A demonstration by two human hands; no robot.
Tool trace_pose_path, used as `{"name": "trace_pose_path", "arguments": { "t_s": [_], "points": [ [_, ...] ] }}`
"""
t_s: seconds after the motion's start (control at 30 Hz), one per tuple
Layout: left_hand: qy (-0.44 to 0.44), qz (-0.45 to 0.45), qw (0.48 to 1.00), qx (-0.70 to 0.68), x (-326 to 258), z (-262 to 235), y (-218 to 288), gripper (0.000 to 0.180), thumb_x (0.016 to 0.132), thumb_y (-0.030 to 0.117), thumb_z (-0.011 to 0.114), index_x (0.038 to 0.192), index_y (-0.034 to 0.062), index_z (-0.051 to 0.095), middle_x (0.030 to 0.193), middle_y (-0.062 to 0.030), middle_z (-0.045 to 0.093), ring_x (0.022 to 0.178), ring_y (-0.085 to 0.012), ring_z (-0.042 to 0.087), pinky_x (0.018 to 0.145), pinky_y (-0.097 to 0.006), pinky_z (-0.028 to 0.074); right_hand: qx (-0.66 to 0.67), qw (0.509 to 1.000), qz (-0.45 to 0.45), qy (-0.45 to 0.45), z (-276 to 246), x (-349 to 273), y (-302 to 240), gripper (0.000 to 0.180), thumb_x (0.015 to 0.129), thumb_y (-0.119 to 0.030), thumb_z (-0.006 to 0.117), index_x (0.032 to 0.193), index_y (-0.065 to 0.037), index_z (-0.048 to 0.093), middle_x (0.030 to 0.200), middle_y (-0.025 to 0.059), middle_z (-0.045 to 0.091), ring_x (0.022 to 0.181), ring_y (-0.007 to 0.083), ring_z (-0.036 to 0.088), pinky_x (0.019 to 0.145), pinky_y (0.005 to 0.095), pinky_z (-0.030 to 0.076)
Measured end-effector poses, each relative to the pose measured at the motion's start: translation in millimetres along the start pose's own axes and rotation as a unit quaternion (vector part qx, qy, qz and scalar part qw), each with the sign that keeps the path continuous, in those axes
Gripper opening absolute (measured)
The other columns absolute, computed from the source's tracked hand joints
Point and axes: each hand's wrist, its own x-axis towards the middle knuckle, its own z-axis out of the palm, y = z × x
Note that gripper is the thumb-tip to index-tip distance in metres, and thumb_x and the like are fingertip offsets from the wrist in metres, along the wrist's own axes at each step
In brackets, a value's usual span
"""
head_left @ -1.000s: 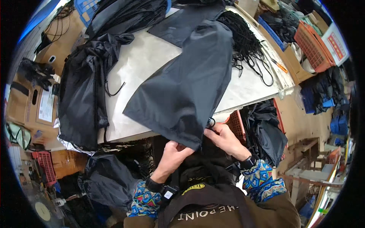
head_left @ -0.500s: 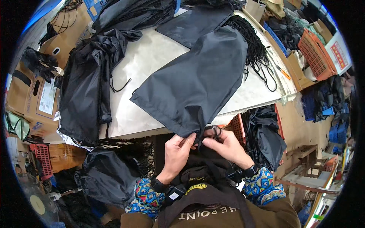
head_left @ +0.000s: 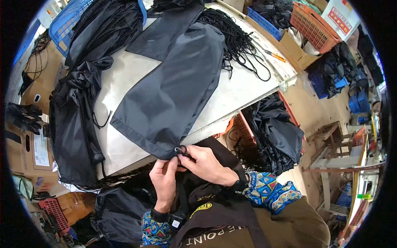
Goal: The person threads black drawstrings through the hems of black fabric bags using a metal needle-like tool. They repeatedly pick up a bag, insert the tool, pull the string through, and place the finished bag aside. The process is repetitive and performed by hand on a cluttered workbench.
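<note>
A flat black cloth bag (head_left: 169, 91) lies across the white tabletop, its near corner drawn over the front edge. My left hand (head_left: 164, 180) pinches that corner from below, thumb and fingers together. Coming in from the right, my right hand (head_left: 209, 165) is closed at the same corner, fingers pressed around a small shiny metal piece (head_left: 178, 149) with a loop of black cord. How the cord passes into the cloth is hidden by my fingers. Beyond the bag's far end lies a bundle of loose black cords (head_left: 235, 35).
More black bags lie at the table's left (head_left: 76, 128) and in a blue basket (head_left: 62, 33). An orange-handled cutter (head_left: 275, 56) is near the right edge. Below right, a red crate (head_left: 246, 129) holds black cloth. A wooden stool (head_left: 326, 140) stands farther right.
My view has swung to the right, so the table sits farther left. My right hand has come in against the bag's corner, and the small metal piece is now right at the cloth.
</note>
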Motion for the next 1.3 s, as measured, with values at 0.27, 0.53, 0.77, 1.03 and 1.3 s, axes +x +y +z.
{"name": "trace_pose_path", "arguments": {
  "t_s": [0.27,0.53,0.77,1.03,1.3],
  "points": [
    [-0.027,-0.129,0.974,-0.185,13.5,10.5,15.7,0.019,0.091,0.013,0.057,0.095,-0.0053,0.06,0.092,-0.0136,0.065,0.087,-0.0259,0.067,0.068,-0.032,0.057,0.012,1.0,-0.001,0.008,-39.2,-15.1,-4.7,0.022,0.088,-0.001,0.056,0.109,0.004,0.057,0.082,0.0138,0.062,0.066,0.0168,0.061,0.06,0.028,0.049],
    [-0.036,-0.091,0.977,-0.188,18.8,19.8,21.5,0.017,0.091,0.012,0.057,0.094,-0.0043,0.062,0.09,-0.0147,0.067,0.084,-0.0243,0.068,0.072,-0.032,0.058,-0.233,0.965,-0.117,-0.017,-44.9,-13.0,-41.5,0.021,0.079,0.001,0.063,0.099,0.0,0.058,0.07,0.0114,0.056,0.059,0.0272,0.058,0.051,0.035,0.045],
    [-0.02,-0.105,0.975,-0.195,19.2,12.1,18.6,0.017,0.091,0.014,0.057,0.093,-0.0024,0.062,0.09,-0.0144,0.067,0.085,-0.0237,0.068,0.071,-0.032,0.058,-0.268,0.955,-0.128,0.005,-42.0,-10.1,-39.9,0.021,0.08,0.0,0.063,0.099,-0.002,0.057,0.069,0.0102,0.055,0.059,0.0262,0.058,0.051,0.0355,0.045],
    [-0.017,-0.108,0.972,-0.208,19.6,10.4,19.3,0.015,0.091,0.014,0.058,0.091,-0.0002,0.063,0.088,-0.0112,0.067,0.079,-0.0183,0.067,0.069,-0.031,0.058,-0.272,0.953,-0.133,0.0,-42.0,-8.6,-40.1,0.019,0.081,-0.002,0.062,0.099,-0.003,0.057,0.067,0.0093,0.053,0.058,0.0261,0.057,0.05,0.0361,0.045],
    [-0.005,-0.12,0.973,-0.196,21.4,9.1,27.2,0.013,0.09,0.013,0.059,0.09,0.0007,0.063,0.086,-0.0098,0.067,0.077,-0.0172,0.066,0.067,-0.03,0.057,-0.312,0.939,-0.141,-0.024,-45.9,-8.9,-39.3,0.02,0.08,-0.003,0.062,0.099,-0.004,0.057,0.065,0.0082,0.051,0.056,0.0252,0.056,0.048,0.0358,0.044]
  ]
}}
